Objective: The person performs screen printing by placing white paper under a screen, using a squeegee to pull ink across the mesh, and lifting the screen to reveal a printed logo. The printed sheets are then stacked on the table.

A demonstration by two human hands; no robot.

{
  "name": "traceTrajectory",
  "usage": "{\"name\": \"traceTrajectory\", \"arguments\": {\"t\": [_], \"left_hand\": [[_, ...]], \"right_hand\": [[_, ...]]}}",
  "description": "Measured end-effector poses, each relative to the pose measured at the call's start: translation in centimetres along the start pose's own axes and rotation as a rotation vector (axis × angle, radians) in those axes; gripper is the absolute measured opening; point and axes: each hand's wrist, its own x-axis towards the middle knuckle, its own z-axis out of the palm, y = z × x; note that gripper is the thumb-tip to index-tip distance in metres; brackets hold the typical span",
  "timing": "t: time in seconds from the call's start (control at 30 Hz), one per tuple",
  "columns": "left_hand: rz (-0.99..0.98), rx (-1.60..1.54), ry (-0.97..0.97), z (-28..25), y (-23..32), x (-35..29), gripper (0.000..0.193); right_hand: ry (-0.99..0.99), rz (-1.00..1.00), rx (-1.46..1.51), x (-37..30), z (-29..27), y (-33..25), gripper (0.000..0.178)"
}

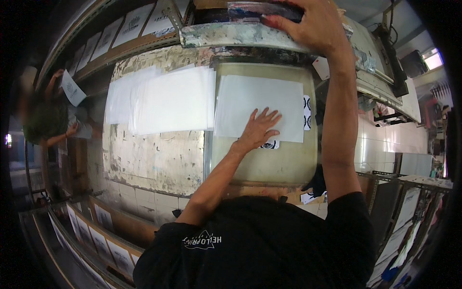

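My left hand lies flat with fingers spread on a white sheet, holding nothing. The sheet rests on a pale, smooth board. Small pieces with round black marks show past its right edge, and another marked piece peeks out below my left palm. My right arm reaches far forward. There my right hand grips the paint-stained edge of a screen-printing frame, thumb over the near side; the other fingers are partly cut off by the upper border. Left of the sheet lies a loose stack of white sheets.
The stack sits on a worn, ink-spotted tabletop. Racks with printed sheets stand at upper left and lower left. Another person at the far left holds a printed sheet. Another rack stands at right.
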Motion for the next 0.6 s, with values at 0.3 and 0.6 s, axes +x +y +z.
{"name": "traceTrajectory", "arguments": {"t": [0.3, 0.6], "left_hand": [[-0.394, -1.024, 0.948, -13.0, 5.4, -5.2, 0.117], [-0.376, 0.036, 0.626, -2.5, -3.2, -16.4, 0.099]], "right_hand": [[0.070, -0.096, 0.059, -14.5, 6.3, -2.9, 0.044], [-0.427, 0.185, 0.189, -25.1, 18.6, -1.8, 0.056]]}}
